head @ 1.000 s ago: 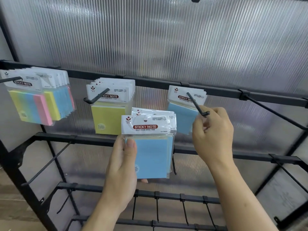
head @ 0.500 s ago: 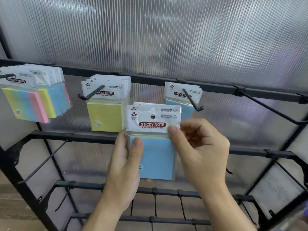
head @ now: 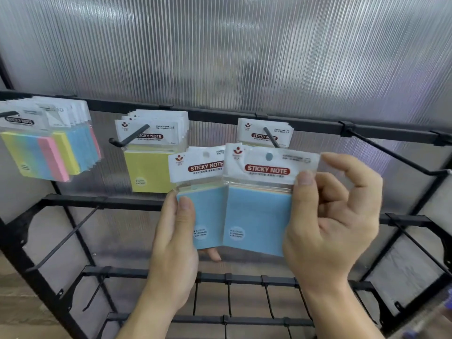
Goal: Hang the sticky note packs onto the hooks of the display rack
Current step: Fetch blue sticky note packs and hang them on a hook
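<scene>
My right hand (head: 327, 221) pinches a blue sticky note pack (head: 259, 204) at its right edge, thumb on the front. It is pulled to the right, off the remaining blue packs (head: 208, 211) that my left hand (head: 176, 241) grips from the left. Both are in front of the black display rack (head: 220, 116). Just behind and above the pulled pack, a hook (head: 270, 137) carries hung blue packs (head: 265, 132). Yellow packs (head: 149, 165) hang on the hook to the left, multicoloured packs (head: 46, 148) at far left.
An empty long hook (head: 396, 157) sticks out at upper right. Lower rails (head: 102, 200) carry more bare hooks (head: 61, 243). A ribbed translucent panel (head: 244, 57) backs the rack. Wooden floor (head: 14, 309) shows at lower left.
My right hand left the hook tip, came down to the packs in my left hand, pinched the front blue pack and slid it off to the right.
</scene>
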`<action>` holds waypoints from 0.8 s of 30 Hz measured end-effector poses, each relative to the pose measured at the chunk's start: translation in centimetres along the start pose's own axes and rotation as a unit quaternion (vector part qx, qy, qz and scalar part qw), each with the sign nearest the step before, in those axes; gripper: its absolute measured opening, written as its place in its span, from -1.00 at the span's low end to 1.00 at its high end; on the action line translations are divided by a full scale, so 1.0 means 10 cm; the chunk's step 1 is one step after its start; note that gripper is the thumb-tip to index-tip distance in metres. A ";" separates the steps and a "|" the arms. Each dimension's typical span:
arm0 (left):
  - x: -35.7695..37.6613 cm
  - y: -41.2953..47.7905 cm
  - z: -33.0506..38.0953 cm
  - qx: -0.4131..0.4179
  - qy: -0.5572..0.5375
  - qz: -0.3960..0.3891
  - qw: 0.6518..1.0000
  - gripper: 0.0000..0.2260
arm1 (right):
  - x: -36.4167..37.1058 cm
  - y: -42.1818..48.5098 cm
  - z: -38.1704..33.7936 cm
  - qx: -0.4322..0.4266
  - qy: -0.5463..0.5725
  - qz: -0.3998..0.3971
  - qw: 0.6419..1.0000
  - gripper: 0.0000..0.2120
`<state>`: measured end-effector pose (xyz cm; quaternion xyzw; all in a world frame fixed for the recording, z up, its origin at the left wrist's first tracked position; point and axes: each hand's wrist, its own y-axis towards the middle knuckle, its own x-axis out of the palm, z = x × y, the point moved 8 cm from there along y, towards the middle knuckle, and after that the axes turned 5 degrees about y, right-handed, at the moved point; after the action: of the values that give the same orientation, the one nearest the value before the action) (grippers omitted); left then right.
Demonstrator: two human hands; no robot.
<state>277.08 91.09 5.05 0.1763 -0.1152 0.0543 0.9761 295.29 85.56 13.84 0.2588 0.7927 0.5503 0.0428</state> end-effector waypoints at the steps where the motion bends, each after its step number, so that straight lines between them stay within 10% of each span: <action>1: -0.02 0.01 -0.01 0.001 0.002 0.005 1.000 -0.72 | -0.04 0.02 0.00 -0.007 -0.006 0.008 1.000 -0.73; 24: -0.17 0.04 0.01 0.023 0.026 0.053 0.998 -0.71 | 0.16 0.16 0.63 0.009 -0.228 -0.104 0.968 -0.62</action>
<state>275.31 91.28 4.85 0.1913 -0.0976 0.1128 0.9701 296.73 92.03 13.20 0.2935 0.7894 0.4622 0.2774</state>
